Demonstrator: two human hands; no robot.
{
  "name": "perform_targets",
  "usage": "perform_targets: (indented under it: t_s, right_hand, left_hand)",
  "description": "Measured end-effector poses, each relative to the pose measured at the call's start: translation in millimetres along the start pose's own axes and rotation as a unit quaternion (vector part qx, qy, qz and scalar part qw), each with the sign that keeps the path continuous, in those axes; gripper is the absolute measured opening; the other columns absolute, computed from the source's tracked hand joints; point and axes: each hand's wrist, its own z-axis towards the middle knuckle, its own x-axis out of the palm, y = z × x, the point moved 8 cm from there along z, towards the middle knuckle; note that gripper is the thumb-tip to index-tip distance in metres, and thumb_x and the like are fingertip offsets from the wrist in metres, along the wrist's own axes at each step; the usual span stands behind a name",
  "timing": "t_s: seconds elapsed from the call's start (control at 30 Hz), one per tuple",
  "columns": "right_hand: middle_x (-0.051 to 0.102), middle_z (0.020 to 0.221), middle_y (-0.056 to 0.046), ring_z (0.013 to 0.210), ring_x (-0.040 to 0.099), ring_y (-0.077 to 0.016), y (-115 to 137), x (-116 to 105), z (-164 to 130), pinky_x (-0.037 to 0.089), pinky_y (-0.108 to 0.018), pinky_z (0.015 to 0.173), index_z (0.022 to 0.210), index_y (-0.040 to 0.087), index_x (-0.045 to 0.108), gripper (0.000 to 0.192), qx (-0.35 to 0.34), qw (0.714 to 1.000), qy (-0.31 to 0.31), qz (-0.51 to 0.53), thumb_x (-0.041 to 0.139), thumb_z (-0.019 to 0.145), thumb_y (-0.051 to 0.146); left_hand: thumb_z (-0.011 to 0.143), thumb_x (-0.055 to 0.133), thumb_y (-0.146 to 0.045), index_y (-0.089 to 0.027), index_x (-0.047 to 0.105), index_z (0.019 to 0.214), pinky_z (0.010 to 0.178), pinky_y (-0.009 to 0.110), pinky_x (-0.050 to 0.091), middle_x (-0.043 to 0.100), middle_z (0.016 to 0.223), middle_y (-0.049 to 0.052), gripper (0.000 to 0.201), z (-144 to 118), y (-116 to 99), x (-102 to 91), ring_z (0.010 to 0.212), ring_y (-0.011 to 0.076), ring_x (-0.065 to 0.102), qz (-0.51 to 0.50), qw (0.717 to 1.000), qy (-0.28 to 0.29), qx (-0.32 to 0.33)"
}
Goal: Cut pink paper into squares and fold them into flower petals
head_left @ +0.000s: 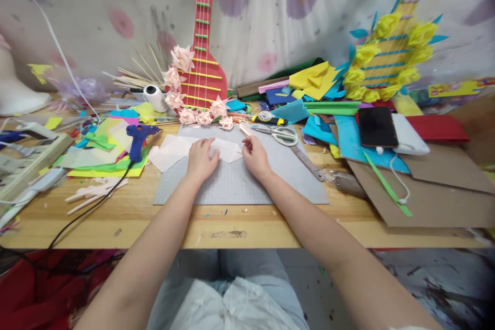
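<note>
On flat grey mat (235, 185): thin, angular pale paper (229, 151) under left hand (201, 159).

Pale pinkish-white paper sheet (170, 152): thin, plain, on the left side of the left hand (202, 160). Lies flat, angular outline, one corner pointing toward the wearer. Its right part runs up to the left hand, which hides where it ends.

Second visible area, white paper piece (229, 150): between the left hand and the right hand (255, 157), flat, lower edge coming to a blunt point, crease or overlap line near its right end. Left fingers rest over its left side; right fingertips are at its right end. Can't tell if both are one sheet.

Narrow pale strip (244, 129): just beyond the right fingers, slanted, lower end hidden by them.
</note>
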Motion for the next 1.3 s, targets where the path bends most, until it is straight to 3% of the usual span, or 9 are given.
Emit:
perform_targets:
  t_s: [0.17,0.43,0.57,0.73,0.8,0.93,1.0,1.13,1.3]
  right_hand:
    - [0.054,0.087,-0.004,0.07,0.05,-0.0133,0.7,-1.1,-0.1,0.041,-0.027,0.067,0.089,0.018,0.049,0.023,0.001,1.0,-0.003,0.002,0.037,0.07,0.016]
    - [0.054,0.088,-0.005,0.069,0.05,-0.013,1.5,-7.5,0.6,0.041,-0.026,0.066,0.088,0.018,0.048,0.02,-0.004,1.0,-0.018,0.02,0.036,0.072,0.016]
    - [0.053,0.086,-0.005,0.068,0.049,-0.0129,0.2,-9.0,1.0,0.041,-0.026,0.065,0.089,0.017,0.048,0.021,0.001,0.999,-0.023,0.026,0.036,0.072,0.017]
    - [0.052,0.085,-0.004,0.07,0.049,-0.0141,3.9,-8.5,-0.6,0.042,-0.028,0.067,0.095,0.018,0.049,0.026,-0.02,1.0,-0.014,-0.008,0.038,0.071,0.016]
    - [0.052,0.09,-0.005,0.078,0.049,-0.0167,14.9,-4.8,-3.4,0.042,-0.031,0.073,0.098,0.019,0.05,0.03,-0.069,0.997,0.007,-0.045,0.043,0.069,0.016]
    - [0.049,0.104,-0.009,0.101,0.041,-0.0231,44.5,9.3,-14.8,0.036,-0.038,0.089,0.105,0.019,0.052,0.039,-0.192,0.973,0.054,-0.115,0.05,0.067,0.012]
    - [0.048,0.107,-0.009,0.104,0.038,-0.0237,51.9,14.4,-18.8,0.034,-0.039,0.09,0.103,0.021,0.055,0.036,-0.216,0.966,0.064,-0.131,0.05,0.069,0.01]
    - [0.053,0.101,-0.006,0.101,0.038,-0.0222,50.7,16.7,-18.8,0.036,-0.036,0.086,0.08,0.021,0.06,0.016,-0.22,0.963,0.069,-0.14,0.049,0.075,0.012]
    - [0.059,0.087,-0.004,0.092,0.044,-0.0189,35.0,21.0,-13.5,0.036,-0.031,0.082,0.075,0.02,0.06,0.011,-0.199,0.964,0.128,-0.119,0.054,0.073,0.011]
  left_hand:
    - [0.065,0.063,-0.029,-0.016,0.048,0.116,0.091,0.032,0.036,0.052,0.113,0.012,0.055,30.8,9.1,12.6,0.107,0.0224,0.048,-0.021,0.993,0.065,-0.101]
    - [0.051,0.073,-0.027,-0.019,0.035,0.126,0.077,0.03,0.042,0.053,0.115,0.014,0.085,56.4,0.9,30.9,0.098,0.0234,0.056,0.009,0.971,0.19,-0.142]
    - [0.054,0.069,-0.026,-0.024,0.044,0.117,0.073,0.03,0.044,0.061,0.105,0.007,0.068,53.7,3.8,30.1,0.089,0.0214,0.059,-0.024,0.971,0.195,-0.137]
    - [0.057,0.066,-0.024,-0.02,0.054,0.095,0.074,0.033,0.046,0.063,0.095,0.007,0.04,42.1,9.6,10.8,0.088,0.0233,0.06,-0.12,0.975,0.095,-0.163]
    - [0.06,0.064,-0.021,-0.018,0.051,0.097,0.065,0.032,0.049,0.062,0.092,0.007,0.04,30.9,14.8,10.6,0.08,0.0214,0.061,-0.25,0.94,0.067,-0.222]
    - [0.064,0.061,-0.014,-0.015,0.044,0.102,0.056,0.031,0.05,0.061,0.089,0.008,0.042,7.3,13.3,27.6,0.067,0.017,0.061,-0.466,0.819,0.067,-0.328]
    - [0.065,0.061,-0.013,-0.014,0.044,0.102,0.054,0.031,0.051,0.061,0.088,0.008,0.041,2.3,9.5,32.9,0.064,0.0155,0.06,-0.499,0.795,0.06,-0.339]
    - [0.067,0.061,-0.017,-0.015,0.044,0.106,0.059,0.029,0.051,0.059,0.09,0.007,0.043,4.5,9.2,35.7,0.069,0.0143,0.06,-0.486,0.82,0.031,-0.3]
    - [0.068,0.056,-0.014,-0.018,0.044,0.112,0.077,0.029,0.047,0.055,0.106,0.008,0.046,8.5,8.6,0.8,0.1,0.0171,0.052,-0.295,0.947,-0.07,-0.106]
